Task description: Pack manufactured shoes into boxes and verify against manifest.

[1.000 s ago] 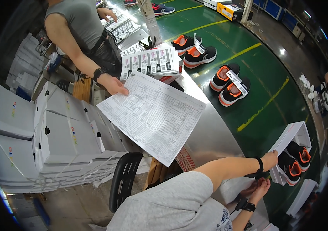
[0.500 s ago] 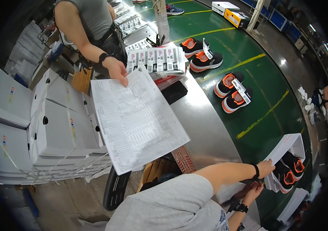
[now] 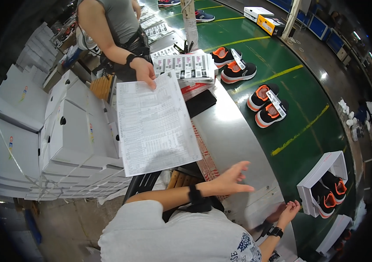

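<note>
My left hand hovers over the metal edge of the line with its fingers spread, holding nothing. A co-worker's hand grips the top of a printed paper sheet, which hangs to the left of my left hand, apart from it. My right hand is near the green belt, fingers loosely bent and apart, with nothing visible in it. Just right of it stands an open white shoebox. A pair of black sneakers with orange lining sits in the box.
More black-and-orange sneakers with tags rest on the green belt. Stacked label sheets and a black phone lie at the metal edge. White cartons are piled at left. A post rises at the back.
My left hand has let go of the white shoebox and swung left, its fingers opening. The co-worker's paper sheet has turned more upright. My right hand has stayed near the box.
</note>
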A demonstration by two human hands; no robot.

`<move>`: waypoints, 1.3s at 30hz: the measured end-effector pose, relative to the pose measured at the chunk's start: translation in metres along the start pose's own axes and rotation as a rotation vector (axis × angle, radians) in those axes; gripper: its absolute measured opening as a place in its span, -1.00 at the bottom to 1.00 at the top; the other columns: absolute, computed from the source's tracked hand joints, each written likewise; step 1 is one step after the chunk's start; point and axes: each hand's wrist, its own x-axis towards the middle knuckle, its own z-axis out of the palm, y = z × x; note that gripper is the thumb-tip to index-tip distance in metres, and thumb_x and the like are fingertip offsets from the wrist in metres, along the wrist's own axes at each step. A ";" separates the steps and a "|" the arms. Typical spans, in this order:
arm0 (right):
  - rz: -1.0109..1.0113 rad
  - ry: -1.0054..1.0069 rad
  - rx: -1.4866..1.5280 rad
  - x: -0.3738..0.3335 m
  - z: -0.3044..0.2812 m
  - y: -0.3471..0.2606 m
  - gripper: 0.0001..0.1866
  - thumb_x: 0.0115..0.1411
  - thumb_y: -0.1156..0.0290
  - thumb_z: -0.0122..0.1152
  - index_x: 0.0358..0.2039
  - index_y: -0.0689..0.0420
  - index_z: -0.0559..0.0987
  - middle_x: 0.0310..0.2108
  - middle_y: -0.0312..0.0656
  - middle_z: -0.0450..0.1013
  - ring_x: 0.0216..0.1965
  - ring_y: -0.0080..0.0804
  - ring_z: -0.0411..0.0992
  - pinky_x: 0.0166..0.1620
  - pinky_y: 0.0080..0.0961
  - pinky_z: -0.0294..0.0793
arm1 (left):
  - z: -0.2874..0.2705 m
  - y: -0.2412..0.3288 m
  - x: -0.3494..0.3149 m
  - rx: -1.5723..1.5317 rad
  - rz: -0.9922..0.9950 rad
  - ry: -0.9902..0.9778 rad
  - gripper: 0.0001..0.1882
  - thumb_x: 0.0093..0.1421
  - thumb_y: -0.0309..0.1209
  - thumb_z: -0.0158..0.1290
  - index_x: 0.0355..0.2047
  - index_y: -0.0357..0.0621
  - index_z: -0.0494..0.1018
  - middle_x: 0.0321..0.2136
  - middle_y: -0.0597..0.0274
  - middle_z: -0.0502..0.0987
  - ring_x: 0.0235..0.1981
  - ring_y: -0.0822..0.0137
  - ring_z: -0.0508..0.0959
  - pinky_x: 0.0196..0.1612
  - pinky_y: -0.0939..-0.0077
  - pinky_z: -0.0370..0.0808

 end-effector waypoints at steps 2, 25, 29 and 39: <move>-0.001 0.005 -0.002 0.004 -0.001 0.002 -0.73 0.28 0.53 -0.05 0.00 0.20 0.32 -0.25 -0.22 0.37 -0.26 -0.50 0.37 -0.12 -0.62 0.39 | -0.010 -0.007 -0.028 -0.085 -0.064 0.082 -0.16 0.17 -0.16 0.15 0.27 -0.27 -0.05 0.13 -0.10 0.18 0.06 0.17 0.36 0.10 0.30 0.39; -0.070 -0.013 0.086 0.013 0.013 0.014 -0.75 0.29 0.55 -0.05 -0.02 0.19 0.30 -0.31 -0.26 0.35 -0.28 -0.56 0.35 -0.17 -0.67 0.39 | -0.064 -0.053 -0.070 -1.298 0.066 0.672 -0.20 0.13 -0.09 0.19 0.15 -0.35 0.07 0.00 -0.10 0.31 0.08 0.08 0.33 0.17 0.23 0.35; -0.057 -0.009 0.086 0.013 0.015 0.015 -0.75 0.29 0.54 -0.05 -0.02 0.19 0.30 -0.31 -0.27 0.35 -0.28 -0.56 0.35 -0.16 -0.66 0.39 | -0.057 -0.040 -0.063 -1.153 0.171 0.703 -0.57 0.26 -0.35 0.05 0.06 -0.23 0.22 -0.03 0.04 0.39 0.04 0.16 0.40 0.13 0.32 0.39; -0.017 0.008 0.101 0.011 0.021 0.011 -0.75 0.29 0.57 -0.08 -0.02 0.20 0.30 -0.30 -0.26 0.35 -0.27 -0.54 0.36 -0.13 -0.65 0.39 | -0.061 -0.038 -0.053 -0.930 0.243 0.783 -0.64 0.31 -0.40 -0.05 0.09 -0.23 0.24 0.00 0.06 0.41 0.01 0.24 0.46 0.09 0.37 0.43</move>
